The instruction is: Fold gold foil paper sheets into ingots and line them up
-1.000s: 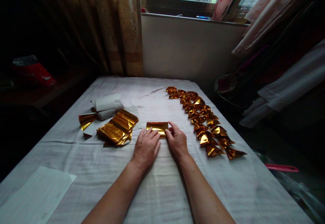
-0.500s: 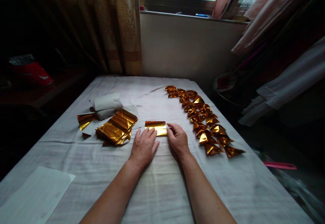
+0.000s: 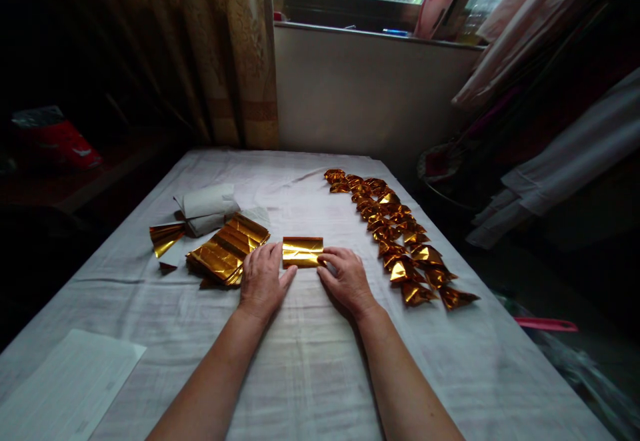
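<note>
A small folded rectangle of gold foil paper (image 3: 302, 251) lies on the white cloth (image 3: 320, 361) between my two hands. My left hand (image 3: 262, 281) lies flat with fingers stretched out, its thumb against the foil's left end. My right hand (image 3: 346, 278) rests on the cloth, its fingertips touching the foil's right end. A fanned stack of flat gold foil sheets (image 3: 225, 254) sits just left of my left hand. A long row of several folded gold foil pieces (image 3: 395, 234) runs along the right side of the cloth.
A folded white paper bundle (image 3: 206, 206) and a loose gold scrap (image 3: 166, 237) lie behind the stack. A white sheet (image 3: 70, 387) sits at the near left corner. A curtain (image 3: 225, 54) and windowsill (image 3: 375, 31) stand behind; a pink-handled object (image 3: 545, 324) lies off the right edge.
My left hand has slid left off the foil, uncovering it, and now sits at its left end. My right hand has stayed at the right end.
</note>
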Demonstrator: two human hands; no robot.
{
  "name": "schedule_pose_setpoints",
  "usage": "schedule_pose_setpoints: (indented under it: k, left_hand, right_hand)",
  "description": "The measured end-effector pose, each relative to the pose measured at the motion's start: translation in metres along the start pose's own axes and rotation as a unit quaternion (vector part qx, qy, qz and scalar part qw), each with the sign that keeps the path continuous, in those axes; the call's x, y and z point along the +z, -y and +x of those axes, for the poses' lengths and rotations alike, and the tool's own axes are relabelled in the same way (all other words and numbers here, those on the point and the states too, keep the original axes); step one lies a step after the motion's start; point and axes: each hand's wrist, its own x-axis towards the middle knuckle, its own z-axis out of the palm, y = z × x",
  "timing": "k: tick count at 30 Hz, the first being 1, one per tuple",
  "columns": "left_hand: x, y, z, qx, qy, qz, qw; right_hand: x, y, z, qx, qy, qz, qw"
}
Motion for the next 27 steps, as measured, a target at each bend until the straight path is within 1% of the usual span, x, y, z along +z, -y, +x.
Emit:
schedule_pose_setpoints:
  k: [5,9,11,14,21,24,27]
  left_hand:
    - [-0.002,0.001,0.001,0.008,0.011,-0.007,1.0]
    - [-0.002,-0.001,0.001,0.005,0.019,-0.02,1.0]
    - [-0.001,-0.001,0.001,0.006,0.026,-0.035,0.999]
    - [0.003,-0.001,0.002,0.01,0.037,-0.069,0.997]
    - [0.012,0.003,0.006,-0.009,0.056,-0.124,0.991]
    - [0.011,0.004,0.007,-0.017,0.046,-0.147,0.988]
    - [0.008,0.001,0.006,-0.014,0.014,-0.163,0.986]
  right_hand:
    - [-0.002,0.007,0.001,-0.007,0.023,-0.044,0.999]
    - [0.001,0.019,0.001,-0.039,0.04,-0.079,0.995]
    - [0.003,0.026,0.001,-0.055,0.052,-0.08,0.994]
    - [0.006,0.032,0.001,-0.06,0.065,-0.072,0.993]
    - [0.007,0.034,0.001,-0.051,0.058,-0.071,0.994]
    - [0.008,0.035,0.001,-0.037,0.06,-0.077,0.994]
    - [0.011,0.034,0.001,-0.021,0.05,-0.075,0.996]
